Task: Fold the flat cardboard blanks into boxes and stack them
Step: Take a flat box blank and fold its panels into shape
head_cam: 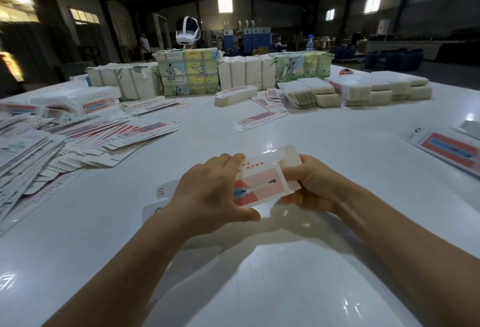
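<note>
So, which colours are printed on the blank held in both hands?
Pink and red with a blue shape, on the blank; head view.

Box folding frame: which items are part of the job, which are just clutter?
Job:
- blank being folded, held by left hand and right hand
- heap of flat blanks
- single flat blank
- stacked white blanks

Lying about:
- rubber band
- wrapped bundles
- headset

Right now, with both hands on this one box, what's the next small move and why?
Probably tuck in the end flap on the right: the box is gripped by the left hand and right hand above the table, and that flap looks untucked.
</note>
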The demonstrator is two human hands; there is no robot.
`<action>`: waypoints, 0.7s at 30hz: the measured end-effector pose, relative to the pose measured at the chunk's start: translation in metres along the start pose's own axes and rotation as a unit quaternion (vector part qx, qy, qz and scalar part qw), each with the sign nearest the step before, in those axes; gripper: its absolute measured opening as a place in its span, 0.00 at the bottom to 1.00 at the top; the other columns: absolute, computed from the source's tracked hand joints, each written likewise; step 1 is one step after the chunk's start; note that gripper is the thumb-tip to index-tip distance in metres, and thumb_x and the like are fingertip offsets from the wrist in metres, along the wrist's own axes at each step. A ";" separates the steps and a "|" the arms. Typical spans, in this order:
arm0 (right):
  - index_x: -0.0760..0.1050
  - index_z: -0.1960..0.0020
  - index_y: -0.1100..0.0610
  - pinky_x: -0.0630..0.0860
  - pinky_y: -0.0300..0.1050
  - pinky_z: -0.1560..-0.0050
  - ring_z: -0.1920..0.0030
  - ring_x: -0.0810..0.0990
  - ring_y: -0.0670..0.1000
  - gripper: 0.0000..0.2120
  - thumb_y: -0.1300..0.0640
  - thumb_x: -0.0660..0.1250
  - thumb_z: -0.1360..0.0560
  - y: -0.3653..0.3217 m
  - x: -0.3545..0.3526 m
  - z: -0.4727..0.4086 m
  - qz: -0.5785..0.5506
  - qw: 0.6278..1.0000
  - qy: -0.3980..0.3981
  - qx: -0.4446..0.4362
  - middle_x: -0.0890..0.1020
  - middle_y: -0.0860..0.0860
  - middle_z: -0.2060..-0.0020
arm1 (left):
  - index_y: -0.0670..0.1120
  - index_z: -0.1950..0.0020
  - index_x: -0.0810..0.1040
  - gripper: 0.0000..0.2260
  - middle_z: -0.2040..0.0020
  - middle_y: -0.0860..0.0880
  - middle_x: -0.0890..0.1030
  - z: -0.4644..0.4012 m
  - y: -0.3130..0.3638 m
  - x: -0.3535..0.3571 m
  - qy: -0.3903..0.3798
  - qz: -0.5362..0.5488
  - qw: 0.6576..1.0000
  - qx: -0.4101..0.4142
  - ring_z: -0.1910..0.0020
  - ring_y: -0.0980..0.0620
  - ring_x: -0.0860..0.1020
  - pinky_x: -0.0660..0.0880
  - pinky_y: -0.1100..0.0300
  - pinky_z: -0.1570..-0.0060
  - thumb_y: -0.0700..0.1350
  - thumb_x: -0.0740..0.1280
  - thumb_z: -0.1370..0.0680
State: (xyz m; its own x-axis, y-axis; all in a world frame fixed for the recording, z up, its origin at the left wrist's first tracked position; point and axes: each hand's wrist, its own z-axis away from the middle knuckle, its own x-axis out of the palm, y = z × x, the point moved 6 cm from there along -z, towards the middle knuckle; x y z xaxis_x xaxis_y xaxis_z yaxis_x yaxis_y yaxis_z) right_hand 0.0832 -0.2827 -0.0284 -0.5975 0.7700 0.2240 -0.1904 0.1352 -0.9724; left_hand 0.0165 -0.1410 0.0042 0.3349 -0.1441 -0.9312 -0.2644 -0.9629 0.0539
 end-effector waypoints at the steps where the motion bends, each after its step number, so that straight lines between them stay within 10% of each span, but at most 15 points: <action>1: 0.84 0.54 0.59 0.77 0.40 0.76 0.64 0.84 0.53 0.11 0.63 0.73 0.36 0.002 0.002 0.000 0.015 1.000 -0.006 0.004 0.85 0.59 0.57 | 0.51 0.25 0.56 0.45 0.36 0.53 0.71 0.001 0.000 0.001 -0.005 -0.002 1.000 0.003 0.50 0.56 0.69 0.72 0.64 0.51 0.68 0.69 0.34; 21: 0.78 0.53 0.65 0.73 0.38 0.79 0.77 0.77 0.50 0.13 0.71 0.55 0.24 0.011 -0.005 -0.005 0.047 0.996 0.069 0.039 0.81 0.58 0.72 | 0.55 0.36 0.65 0.30 0.45 0.52 0.76 -0.008 -0.006 0.000 -0.014 0.006 0.999 -0.030 0.59 0.56 0.70 0.71 0.60 0.54 0.65 0.70 0.32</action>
State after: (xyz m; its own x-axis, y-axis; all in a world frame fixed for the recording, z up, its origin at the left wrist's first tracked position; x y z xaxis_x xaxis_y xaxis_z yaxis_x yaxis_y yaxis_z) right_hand 0.0879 -0.2825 -0.0404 -0.5033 0.8564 0.1151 -0.2017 0.0131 -0.9794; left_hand 0.0254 -0.1366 0.0071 0.3057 -0.1505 -0.9401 -0.2142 -0.9730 0.0861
